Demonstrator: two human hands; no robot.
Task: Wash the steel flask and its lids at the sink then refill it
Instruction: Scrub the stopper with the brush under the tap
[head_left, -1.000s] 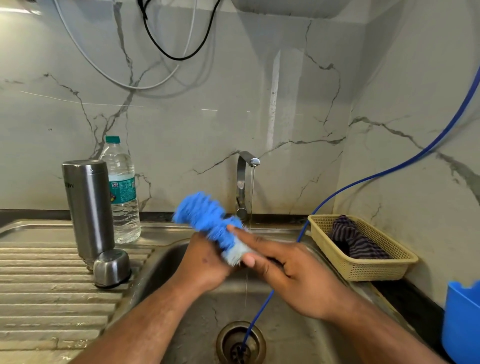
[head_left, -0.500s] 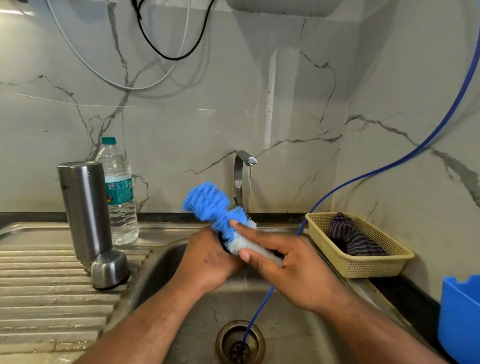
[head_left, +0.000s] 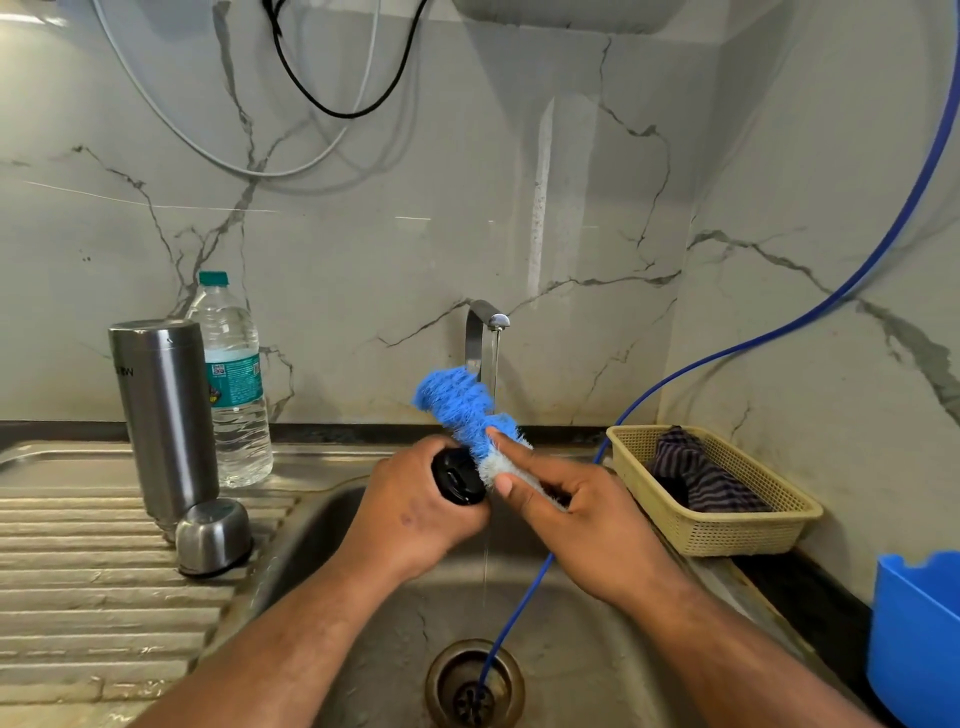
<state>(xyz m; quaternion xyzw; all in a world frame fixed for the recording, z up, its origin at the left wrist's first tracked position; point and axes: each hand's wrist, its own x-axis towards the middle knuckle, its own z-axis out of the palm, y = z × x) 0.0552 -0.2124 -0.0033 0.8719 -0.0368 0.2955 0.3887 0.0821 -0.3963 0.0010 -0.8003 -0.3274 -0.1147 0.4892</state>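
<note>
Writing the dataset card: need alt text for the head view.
Over a steel sink, the left hand grips a black lid while the right hand holds a blue brush against it, below a running tap. A flask, steel cap and water bottle stand on the drainboard at left.

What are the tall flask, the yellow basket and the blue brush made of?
The flask looks like brushed steel: grey, with soft vertical reflections. The basket seems moulded plastic: matte pale yellow, with an even mesh of holes. The brush likely has plastic bristles, blue turning white near the handle; fine stiff strands stick out.
</note>
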